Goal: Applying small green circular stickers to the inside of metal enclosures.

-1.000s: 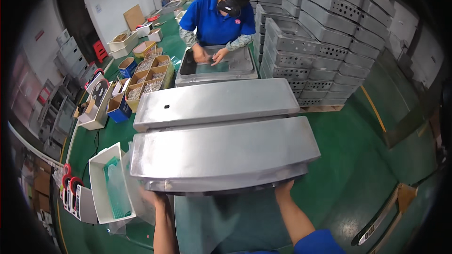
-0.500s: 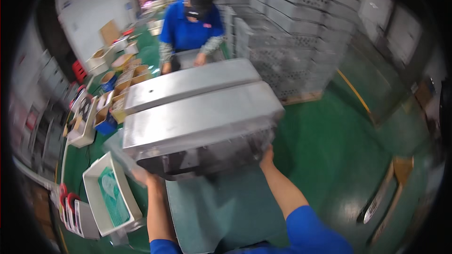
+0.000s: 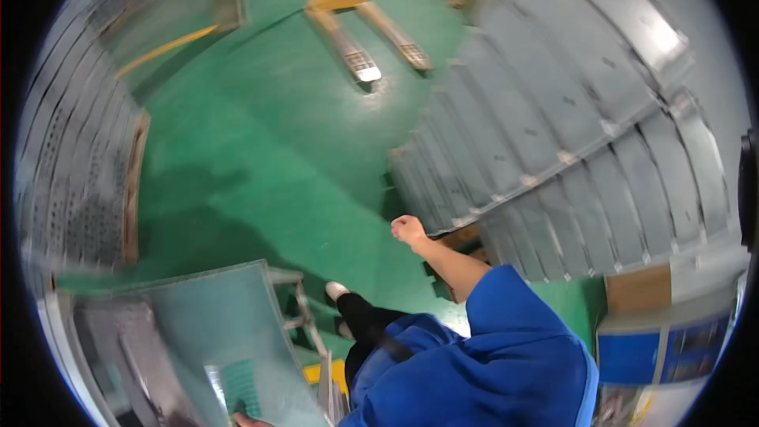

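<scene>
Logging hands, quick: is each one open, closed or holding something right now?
Left hand: mostly cut off, by the green sheet; grip cannot be told.
Right hand: loosely curled, nothing visible in it.

No lettering, number or sign can be read.

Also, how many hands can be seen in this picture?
2. The right hand is near the middle, above the floor; the left hand is at the lower edge, by the green sheet, mostly cut off. Others could be hidden.
</scene>
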`<action>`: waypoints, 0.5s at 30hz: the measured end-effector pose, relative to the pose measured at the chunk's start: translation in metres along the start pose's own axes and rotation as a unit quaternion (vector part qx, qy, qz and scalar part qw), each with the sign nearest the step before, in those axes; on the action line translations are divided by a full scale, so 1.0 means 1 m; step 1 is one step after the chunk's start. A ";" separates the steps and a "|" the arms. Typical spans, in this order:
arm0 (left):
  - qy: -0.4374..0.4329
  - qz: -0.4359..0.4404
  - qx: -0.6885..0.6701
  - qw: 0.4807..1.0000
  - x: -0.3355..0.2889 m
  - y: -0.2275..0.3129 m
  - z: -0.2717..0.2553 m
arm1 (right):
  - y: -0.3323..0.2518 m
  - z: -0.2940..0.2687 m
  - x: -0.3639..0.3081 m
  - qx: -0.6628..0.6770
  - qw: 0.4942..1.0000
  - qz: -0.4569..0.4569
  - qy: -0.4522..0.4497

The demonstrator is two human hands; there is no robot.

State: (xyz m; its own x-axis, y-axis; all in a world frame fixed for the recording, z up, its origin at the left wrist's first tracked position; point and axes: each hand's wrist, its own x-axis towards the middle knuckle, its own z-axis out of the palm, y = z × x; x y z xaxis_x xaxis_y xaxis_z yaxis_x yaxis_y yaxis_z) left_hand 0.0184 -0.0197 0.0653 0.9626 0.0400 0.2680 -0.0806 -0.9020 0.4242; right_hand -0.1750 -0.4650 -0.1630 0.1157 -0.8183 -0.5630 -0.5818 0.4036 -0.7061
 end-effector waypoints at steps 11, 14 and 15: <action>-0.365 0.239 -0.533 0.725 -0.079 0.235 0.103 | -0.240 -0.411 -0.259 -0.072 0.573 -0.621 0.530; -0.437 0.202 -0.518 0.707 -0.137 0.306 0.136 | -0.204 -0.528 -0.260 -0.033 0.523 -0.604 0.600; -0.455 0.193 -0.524 0.693 -0.151 0.320 0.142 | -0.170 -0.543 -0.247 0.056 0.555 -0.576 0.598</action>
State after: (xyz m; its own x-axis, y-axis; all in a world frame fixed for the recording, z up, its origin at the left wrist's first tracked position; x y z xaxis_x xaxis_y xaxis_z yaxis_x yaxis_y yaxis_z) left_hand -0.1158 -0.3755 0.0375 0.5422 -0.8362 0.0828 -0.0625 0.0582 0.9963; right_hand -0.5423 -0.5535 0.3292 -0.2972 -0.2188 0.9294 -0.6143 -0.7014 -0.3615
